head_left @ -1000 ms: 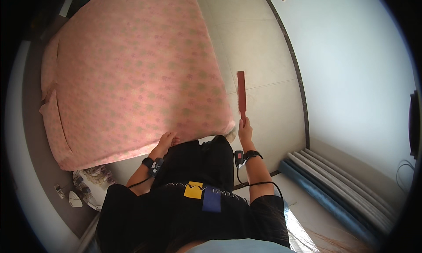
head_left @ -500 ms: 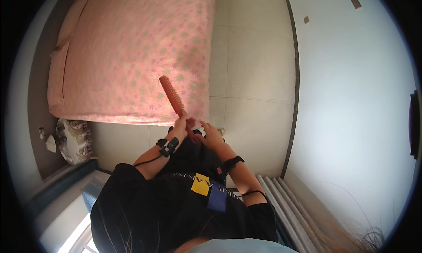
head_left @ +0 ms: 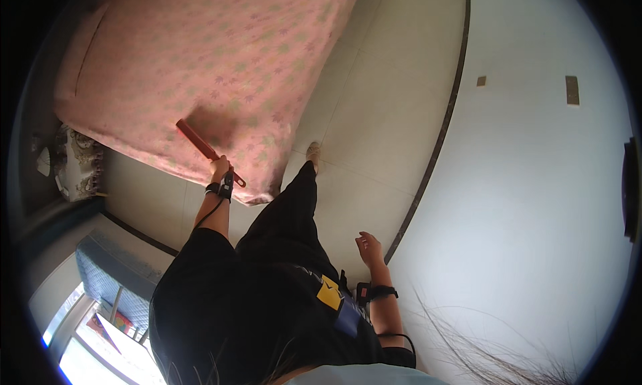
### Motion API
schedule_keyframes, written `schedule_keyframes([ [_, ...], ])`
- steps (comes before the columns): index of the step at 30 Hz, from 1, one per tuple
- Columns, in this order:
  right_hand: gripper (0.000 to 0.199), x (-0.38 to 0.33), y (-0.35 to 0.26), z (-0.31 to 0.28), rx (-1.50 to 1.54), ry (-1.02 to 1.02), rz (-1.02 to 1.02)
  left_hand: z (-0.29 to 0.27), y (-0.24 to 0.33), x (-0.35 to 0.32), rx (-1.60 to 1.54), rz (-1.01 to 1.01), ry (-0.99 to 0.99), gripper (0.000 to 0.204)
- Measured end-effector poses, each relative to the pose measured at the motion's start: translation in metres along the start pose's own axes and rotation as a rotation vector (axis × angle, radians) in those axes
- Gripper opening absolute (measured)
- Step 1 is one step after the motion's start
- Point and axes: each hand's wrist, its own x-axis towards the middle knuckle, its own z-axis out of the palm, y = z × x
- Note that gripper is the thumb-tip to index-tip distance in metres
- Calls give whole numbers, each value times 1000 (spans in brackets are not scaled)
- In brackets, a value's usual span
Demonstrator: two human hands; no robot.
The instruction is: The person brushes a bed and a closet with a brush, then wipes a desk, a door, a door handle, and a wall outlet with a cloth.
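Note:
My left hand (head_left: 220, 166) is wrapped round the handle of a long reddish bed brush (head_left: 194, 138). The brush is over the near corner of the bed (head_left: 247, 64), slanting up and left, and casts a shadow on the pink leaf-patterned cover. Its bristles do not show from this angle. Low on the right, my right hand (head_left: 370, 247) hangs near the wall, holding nothing, its fingers loosely bent and apart. Each wrist wears a black strap with a small device.
A bedside table under a patterned cloth (head_left: 81, 159) stands left of the bed. Pale floor tiles (head_left: 361, 138) run between the bed and the white wall (head_left: 508, 184). My foot (head_left: 313, 151) is forward beside the bed corner. A bright window (head_left: 100, 345) is at lower left.
My hands have parted: the left has carried the brush leftward, and the right has dropped down and right toward the wall. My view has turned, and one leg has stepped forward.

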Motion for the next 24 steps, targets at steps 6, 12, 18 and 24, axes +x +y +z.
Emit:
schedule_keyframes([
  [6,30,107,-6,-87,-136,-56,93,175,-23,-67,515,272,-250,21],
  [12,30,219,-36,-170,-151,-100,-8,217,30,-109,907,702,-634,45],
  [18,31,309,-31,-228,-255,-216,-15,204,92,-38,47,238,97,56],
  [24,33,414,-22,-278,-358,-337,36,184,121,49,-179,30,326,27],
])
